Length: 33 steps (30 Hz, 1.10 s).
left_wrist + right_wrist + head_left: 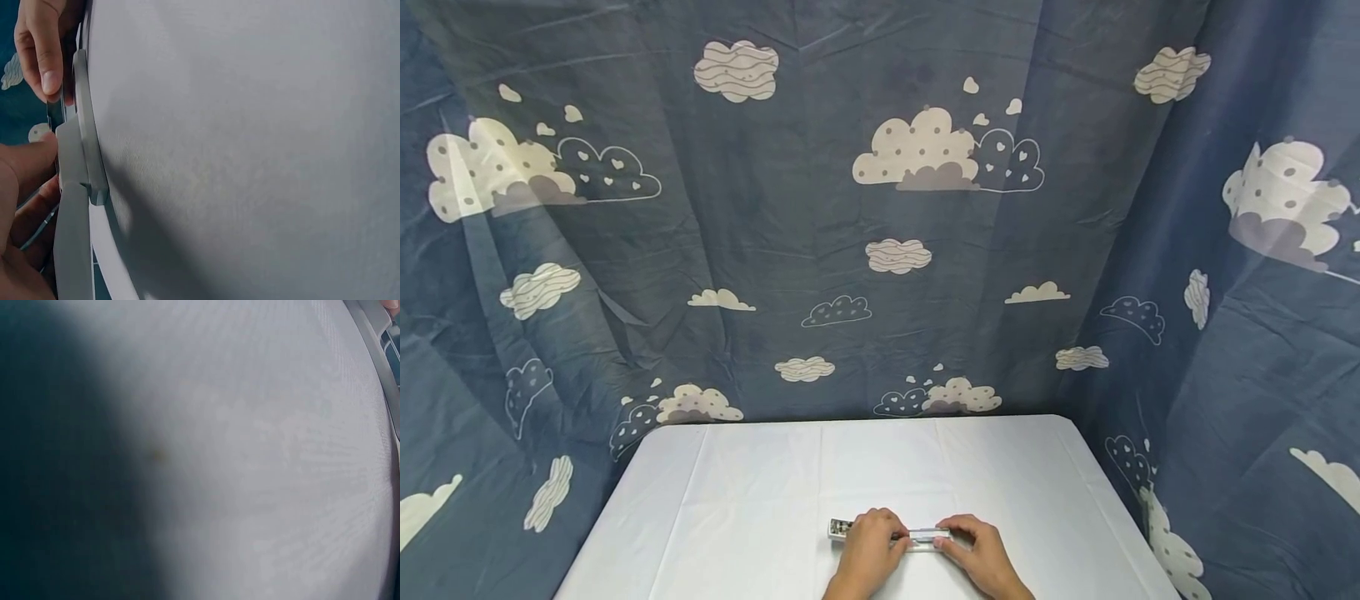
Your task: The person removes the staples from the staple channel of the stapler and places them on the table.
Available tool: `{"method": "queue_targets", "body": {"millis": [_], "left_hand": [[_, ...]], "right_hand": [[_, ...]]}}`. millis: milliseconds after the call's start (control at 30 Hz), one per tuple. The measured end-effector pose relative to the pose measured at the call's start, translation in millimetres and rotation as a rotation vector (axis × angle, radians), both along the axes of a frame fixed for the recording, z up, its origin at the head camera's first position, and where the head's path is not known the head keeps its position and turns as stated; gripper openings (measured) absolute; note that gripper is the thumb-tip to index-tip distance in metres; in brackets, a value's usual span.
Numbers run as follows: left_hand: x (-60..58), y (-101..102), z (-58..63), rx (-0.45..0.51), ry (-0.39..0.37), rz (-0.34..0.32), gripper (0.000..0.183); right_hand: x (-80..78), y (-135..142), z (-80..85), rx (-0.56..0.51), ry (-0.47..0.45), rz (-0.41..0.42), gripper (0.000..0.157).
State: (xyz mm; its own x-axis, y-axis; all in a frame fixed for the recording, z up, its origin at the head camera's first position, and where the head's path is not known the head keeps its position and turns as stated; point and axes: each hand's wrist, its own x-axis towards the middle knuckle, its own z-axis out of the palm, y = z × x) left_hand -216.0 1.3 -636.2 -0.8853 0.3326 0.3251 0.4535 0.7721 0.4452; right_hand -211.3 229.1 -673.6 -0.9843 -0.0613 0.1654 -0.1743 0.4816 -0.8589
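Note:
A stapler (928,536) lies lengthwise from left to right near the front of the white table, its grey top cover (73,240) folded back to the left. The left hand (872,546) grips it around the hinge, thumb and fingertips on its sides. At the right end, the right hand (981,552) pinches the metal staple channel between thumb and fingers. In the left wrist view, the grey base (90,137) runs along the tabletop. Only a sliver of the stapler (374,337) shows in the right wrist view. Whether staples lie inside cannot be made out.
The table (760,475) has a white cover with fold lines and rounded far corners. Dark blue curtains (805,208) with cloud prints hang behind it and on both sides. A dark blurred shape fills the left of the right wrist view.

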Motion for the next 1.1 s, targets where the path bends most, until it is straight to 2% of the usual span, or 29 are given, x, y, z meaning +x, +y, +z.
{"method": "queue_targets", "body": {"millis": [233,600,733,1000,1100], "left_hand": [[3.0,6.0,0.8,-0.001,-0.025,0.009,0.008],[3.4,6.9,3.7,0.149,-0.062,0.027,0.012],[2.1,7.0,2.9,0.18,-0.043,0.054,0.014],[1.7,10.8,0.1,0.151,-0.022,0.147,0.018],[0.8,12.4,0.2,0.156,-0.016,0.156,0.019]], "right_hand": [[-1.8,1.8,-0.2,0.012,-0.026,-0.011,0.022],[-1.6,1.8,-1.4,0.014,0.025,-0.018,0.02],[-1.0,0.3,-2.0,0.003,0.012,-0.017,0.019],[-0.1,-0.3,-0.2,0.0,-0.03,-0.004,0.021],[-0.8,0.2,-1.2,-0.003,-0.022,-0.007,0.021]]}}
